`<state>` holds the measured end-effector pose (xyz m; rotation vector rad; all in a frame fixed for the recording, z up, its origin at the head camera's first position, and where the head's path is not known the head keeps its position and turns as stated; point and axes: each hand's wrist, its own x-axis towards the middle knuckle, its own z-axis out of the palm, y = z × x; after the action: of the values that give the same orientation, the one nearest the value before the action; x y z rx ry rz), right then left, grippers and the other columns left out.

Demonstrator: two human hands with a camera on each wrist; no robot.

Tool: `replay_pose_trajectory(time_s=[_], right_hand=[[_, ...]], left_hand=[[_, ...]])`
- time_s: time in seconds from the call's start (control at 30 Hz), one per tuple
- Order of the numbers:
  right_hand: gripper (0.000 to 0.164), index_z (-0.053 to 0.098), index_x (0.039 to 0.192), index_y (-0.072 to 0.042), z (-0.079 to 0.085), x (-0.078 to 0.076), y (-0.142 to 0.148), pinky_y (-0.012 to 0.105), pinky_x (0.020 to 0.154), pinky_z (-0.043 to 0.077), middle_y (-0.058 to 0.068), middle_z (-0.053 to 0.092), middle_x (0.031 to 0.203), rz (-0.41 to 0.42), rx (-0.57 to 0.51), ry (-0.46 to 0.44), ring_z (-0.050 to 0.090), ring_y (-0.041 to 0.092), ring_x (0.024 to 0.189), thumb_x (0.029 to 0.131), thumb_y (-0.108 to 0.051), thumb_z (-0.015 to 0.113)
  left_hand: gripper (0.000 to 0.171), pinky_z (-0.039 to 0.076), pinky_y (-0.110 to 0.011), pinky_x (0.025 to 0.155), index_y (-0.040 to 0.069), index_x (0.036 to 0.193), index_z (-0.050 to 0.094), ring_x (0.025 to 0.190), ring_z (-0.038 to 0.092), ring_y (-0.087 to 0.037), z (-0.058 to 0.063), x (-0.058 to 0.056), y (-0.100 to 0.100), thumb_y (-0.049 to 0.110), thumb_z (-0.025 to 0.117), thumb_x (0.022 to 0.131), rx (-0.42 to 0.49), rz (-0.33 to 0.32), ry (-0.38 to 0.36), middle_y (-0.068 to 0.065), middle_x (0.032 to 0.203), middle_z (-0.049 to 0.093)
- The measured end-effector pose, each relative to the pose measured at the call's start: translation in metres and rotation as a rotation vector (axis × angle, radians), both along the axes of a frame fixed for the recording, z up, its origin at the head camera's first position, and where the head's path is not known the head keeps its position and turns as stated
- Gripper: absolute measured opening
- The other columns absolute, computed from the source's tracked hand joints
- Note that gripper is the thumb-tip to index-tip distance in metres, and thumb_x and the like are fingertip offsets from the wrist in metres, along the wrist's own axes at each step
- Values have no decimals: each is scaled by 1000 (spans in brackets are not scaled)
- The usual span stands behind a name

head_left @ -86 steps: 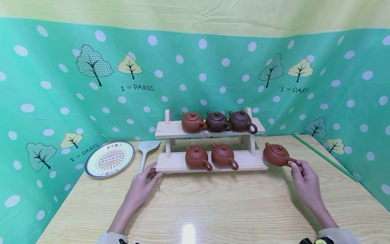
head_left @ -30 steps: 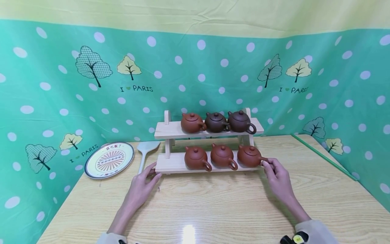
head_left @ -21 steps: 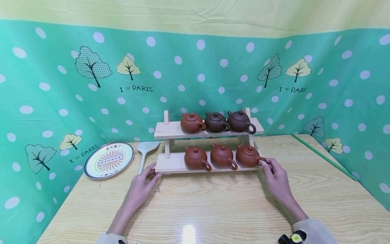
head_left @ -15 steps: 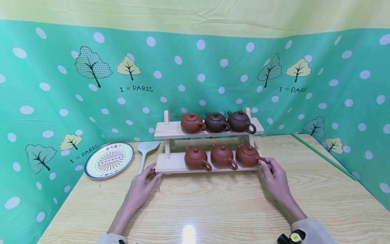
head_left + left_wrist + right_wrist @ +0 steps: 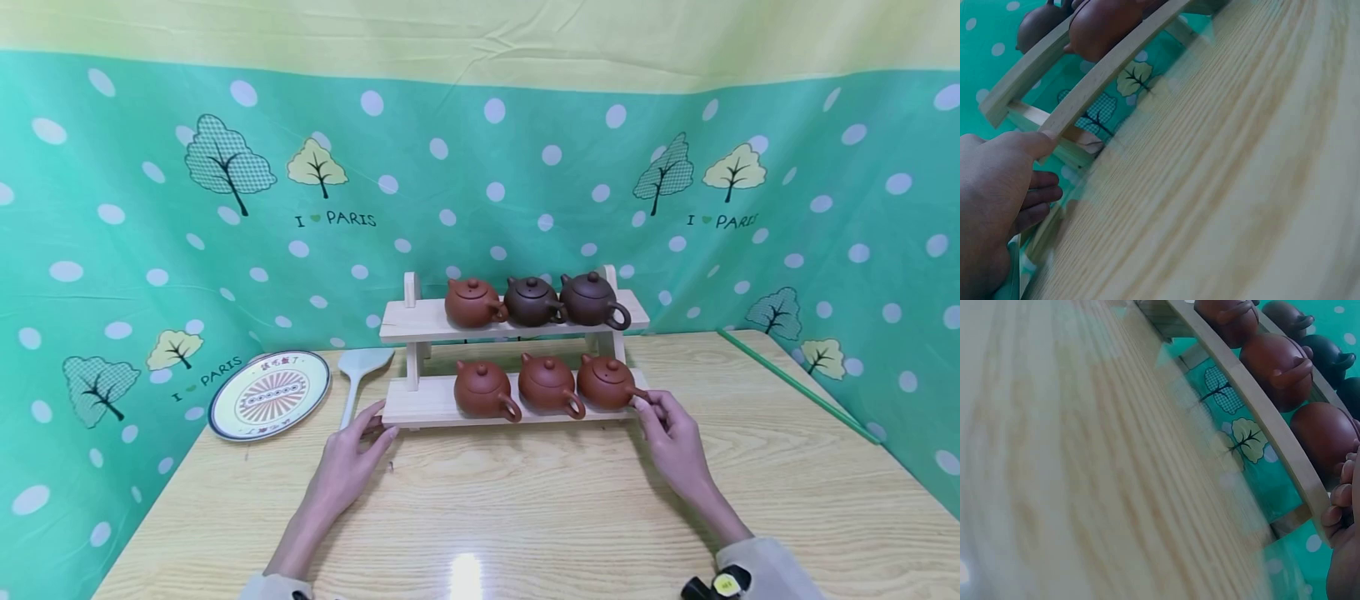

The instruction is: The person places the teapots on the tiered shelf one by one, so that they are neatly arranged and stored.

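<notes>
A two-tier wooden rack (image 5: pixel 420 400) holds small clay teapots. On its lower shelf stand a reddish-brown teapot (image 5: pixel 481 390), a second one (image 5: pixel 545 384) and, at the right end, a third teapot (image 5: pixel 604 383). My right hand (image 5: pixel 677 448) pinches that third teapot's handle between thumb and fingers; its base appears to rest on the shelf. My left hand (image 5: pixel 341 471) holds the left end of the lower shelf; the left wrist view shows the thumb at the shelf edge (image 5: pixel 1104 75) and fingers curled below. Upstairs sit a reddish teapot (image 5: pixel 471 303) and two dark ones (image 5: pixel 589 300).
Left of the rack lie a round patterned plate (image 5: pixel 272 395) and a pale spatula (image 5: pixel 362 362), its handle running toward my left hand. A green stick (image 5: pixel 798 385) lies along the table's (image 5: pixel 525 517) right side. A polka-dot curtain (image 5: pixel 495 192) encloses the back and sides.
My right hand has brought the third reddish teapot leftward from beyond the rack's right end onto the lower shelf, then edged it closer to the middle one. My left hand has stayed put.
</notes>
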<state>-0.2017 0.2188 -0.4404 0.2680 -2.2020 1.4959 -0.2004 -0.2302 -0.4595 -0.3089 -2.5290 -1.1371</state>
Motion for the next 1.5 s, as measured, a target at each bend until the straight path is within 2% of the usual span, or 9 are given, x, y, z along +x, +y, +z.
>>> replay_pose_trajectory(time_s=[0.13,0.37,0.63,0.93,1.13,1.27,1.4,1.47,1.5], right_hand=[[10,61,110,9,-6,-3,2,32,43,30,-1,44,64,8,-6,-9,37,7,53,106,5,53],[9,59,107,13,13,7,-6,31,46,31,7,46,63,35,-5,19,39,9,54,105,6,53],[11,60,111,9,-8,-5,5,31,46,31,10,47,63,27,8,-1,40,11,54,107,2,54],[16,58,119,4,-5,-2,12,33,44,32,17,49,65,35,-41,-68,40,9,54,109,-9,54],[20,56,120,0,-2,0,22,33,43,32,7,47,64,12,-18,-86,39,12,53,111,-17,50],[24,57,122,2,1,2,32,32,48,35,3,49,67,-22,16,-79,44,13,58,112,-19,49],[28,57,126,3,7,4,47,25,53,42,9,58,77,-66,122,-64,52,15,66,112,-20,49],[31,56,130,3,10,6,55,24,64,46,12,64,90,-83,218,-62,58,19,78,112,-22,49],[34,55,134,2,11,6,59,27,72,47,15,66,98,-82,270,-61,59,22,86,112,-22,49]], left_hand=[[52,56,-51,95,-3,143,56,112,69,-39,0,0,-1,23,72,101,3,-2,2,-24,118,72],[52,55,-53,96,-2,144,56,112,69,-39,0,1,0,24,71,101,12,1,-6,-24,118,72],[53,52,-56,100,0,145,55,114,68,-39,0,0,1,27,70,102,-3,8,-27,-23,121,71],[53,50,-57,103,1,146,54,116,67,-39,1,-2,3,29,69,103,2,5,-45,-23,123,70],[54,47,-59,105,1,146,55,117,66,-41,4,-6,3,30,68,103,-24,-2,-51,-23,122,70],[56,46,-60,106,3,148,54,120,64,-41,9,-6,2,35,66,104,-79,0,-90,-21,125,70],[59,46,-62,105,3,151,50,125,60,-44,19,-1,-2,38,63,105,-139,4,-85,-23,133,66],[62,44,-64,106,2,152,48,129,56,-47,26,3,-5,40,61,106,-173,13,-61,-25,139,60],[63,41,-65,109,1,152,47,132,53,-47,29,4,-7,41,61,106,-192,18,-41,-26,142,58]])
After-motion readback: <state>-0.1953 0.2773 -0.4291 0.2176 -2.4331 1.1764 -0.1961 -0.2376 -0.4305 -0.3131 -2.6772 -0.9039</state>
